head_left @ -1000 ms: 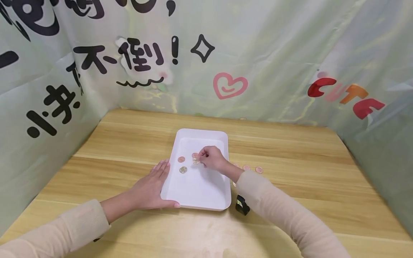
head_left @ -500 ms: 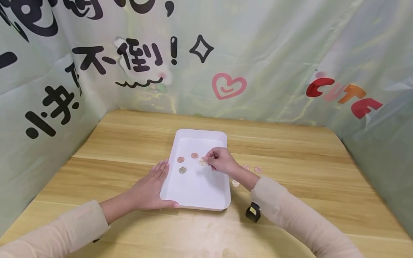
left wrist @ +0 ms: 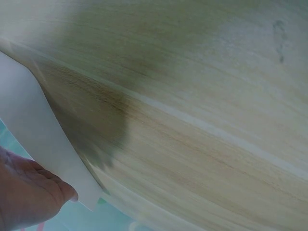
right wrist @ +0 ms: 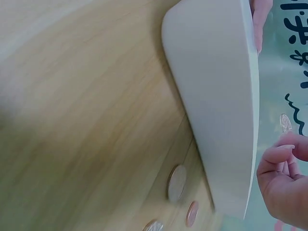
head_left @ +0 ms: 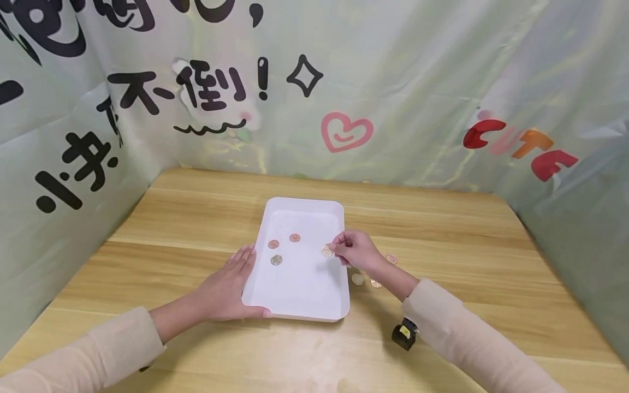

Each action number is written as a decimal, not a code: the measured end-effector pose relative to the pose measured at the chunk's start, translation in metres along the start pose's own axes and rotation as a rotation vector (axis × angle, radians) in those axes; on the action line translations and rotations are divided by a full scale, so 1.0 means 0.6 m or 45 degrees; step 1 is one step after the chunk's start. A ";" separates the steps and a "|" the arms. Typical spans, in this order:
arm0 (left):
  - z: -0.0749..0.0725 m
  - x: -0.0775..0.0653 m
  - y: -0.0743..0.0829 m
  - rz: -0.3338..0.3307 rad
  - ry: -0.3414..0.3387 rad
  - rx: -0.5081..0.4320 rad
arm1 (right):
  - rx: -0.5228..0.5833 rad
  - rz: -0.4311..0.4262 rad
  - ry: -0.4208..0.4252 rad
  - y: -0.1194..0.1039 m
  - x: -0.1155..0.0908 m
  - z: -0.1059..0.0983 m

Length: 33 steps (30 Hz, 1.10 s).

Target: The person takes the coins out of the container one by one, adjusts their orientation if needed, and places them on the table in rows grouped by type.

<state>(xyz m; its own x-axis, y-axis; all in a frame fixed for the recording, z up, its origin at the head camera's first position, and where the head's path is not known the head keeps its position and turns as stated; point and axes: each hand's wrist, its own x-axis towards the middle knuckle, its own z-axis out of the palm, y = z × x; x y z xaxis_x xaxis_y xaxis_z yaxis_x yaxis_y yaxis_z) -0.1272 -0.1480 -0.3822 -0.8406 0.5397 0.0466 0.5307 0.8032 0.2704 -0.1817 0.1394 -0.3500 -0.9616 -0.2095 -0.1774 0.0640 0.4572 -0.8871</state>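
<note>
My R hand (head_left: 357,250): pinches 1 coin (head_left: 326,251) over white tray (head_left: 304,297), nr R edge. My L hand (head_left: 223,289): fingers straight, agst tray's L side. Inside: 3 coins (head_left: 277,260).

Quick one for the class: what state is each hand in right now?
Left hand: open, touching the white tray.
Right hand: closed, pinching a coin.
</note>
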 end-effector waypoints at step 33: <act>0.001 0.000 0.001 -0.016 0.004 -0.003 | 0.021 0.065 0.106 0.087 -0.072 -0.100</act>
<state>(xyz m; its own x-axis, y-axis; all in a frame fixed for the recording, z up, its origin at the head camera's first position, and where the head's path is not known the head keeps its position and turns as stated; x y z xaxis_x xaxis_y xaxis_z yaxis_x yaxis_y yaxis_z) -0.1267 -0.1476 -0.3828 -0.8475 0.5288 0.0460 0.5198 0.8093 0.2736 -0.1528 0.2243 -0.3629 -0.9757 -0.1138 -0.1871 0.1171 0.4509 -0.8849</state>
